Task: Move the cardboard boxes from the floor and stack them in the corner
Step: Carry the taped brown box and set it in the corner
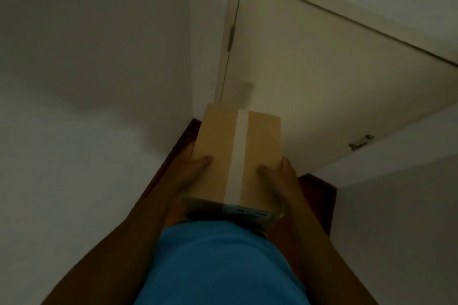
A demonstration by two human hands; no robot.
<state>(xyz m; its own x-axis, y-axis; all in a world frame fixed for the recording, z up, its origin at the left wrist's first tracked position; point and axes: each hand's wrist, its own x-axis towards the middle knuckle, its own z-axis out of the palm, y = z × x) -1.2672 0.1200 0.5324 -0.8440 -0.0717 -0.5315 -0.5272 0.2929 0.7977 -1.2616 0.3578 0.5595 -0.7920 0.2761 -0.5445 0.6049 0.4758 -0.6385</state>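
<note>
A brown cardboard box [220, 153] with a pale tape strip along its top is held in front of my body, its far end pointing into the corner between the white wall and the door. My left hand [192, 176] grips its left side with the thumb on top. On the right side my right hand [282, 178] grips the same way. A label shows on the near end of the box. Whatever lies beneath the box is hidden.
A white wall [86, 82] runs along the left. A shut cream door [322, 82] with a hinge [232, 38] and a handle [359, 142] fills the right. Dark red-brown floor [317, 195] shows on both sides of the box. My blue shirt [218, 267] fills the lower middle.
</note>
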